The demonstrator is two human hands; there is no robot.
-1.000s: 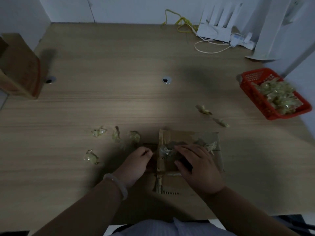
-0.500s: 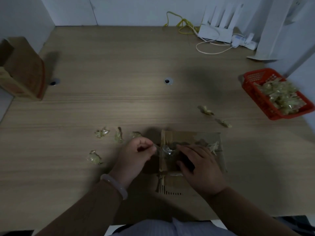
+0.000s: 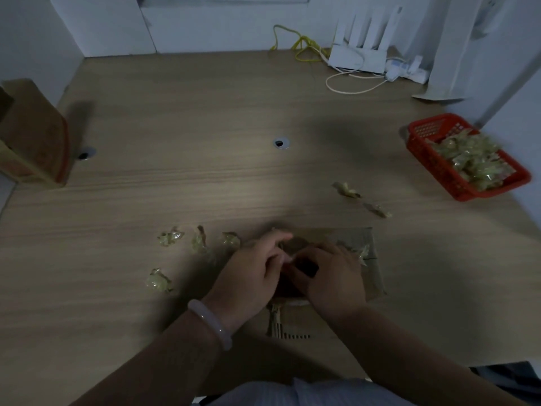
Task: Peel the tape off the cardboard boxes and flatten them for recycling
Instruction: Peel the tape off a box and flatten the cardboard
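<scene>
A flattened brown cardboard box lies on the wooden table at the near edge. Both hands hover over its middle, fingertips meeting. My left hand, with a pale bracelet on the wrist, pinches a thin clear strip of tape. My right hand arches over the box with fingers and thumb curled at the same strip. Much of the box centre is hidden by the hands. A crumpled bit of tape still clings near the box's right part.
Several balled tape scraps lie left of the box and two more tape scraps to the far right. A red basket full of tape sits at the right edge. Another cardboard box stands far left. A white router and cables are at the back.
My left hand had pulled the tape strip out to the left, then swung back right over the box until its fingers met the right hand. The right hand's fingers curled up.
</scene>
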